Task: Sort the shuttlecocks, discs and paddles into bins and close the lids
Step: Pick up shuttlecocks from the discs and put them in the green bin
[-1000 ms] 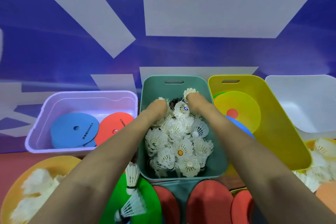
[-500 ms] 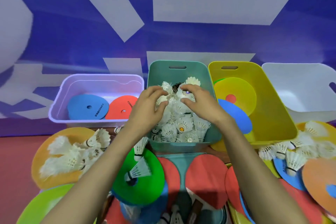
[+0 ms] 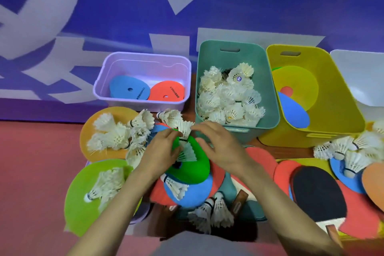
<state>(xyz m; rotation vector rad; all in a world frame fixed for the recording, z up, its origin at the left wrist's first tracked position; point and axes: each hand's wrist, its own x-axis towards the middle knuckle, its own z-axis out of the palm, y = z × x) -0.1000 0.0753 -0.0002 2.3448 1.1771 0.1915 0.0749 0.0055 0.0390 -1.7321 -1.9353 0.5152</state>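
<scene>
Reaching: both hands over a green disc in front of the bins.
Left hand: grip curled beside a shuttlecock, contact unclear.
Right hand: fingers spread, holding nothing.
Teal bin: full of shuttlecocks.

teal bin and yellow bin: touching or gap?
Touching. Head view: the teal bin's right wall presses against the yellow bin's left rim, with no floor visible between them.
</scene>
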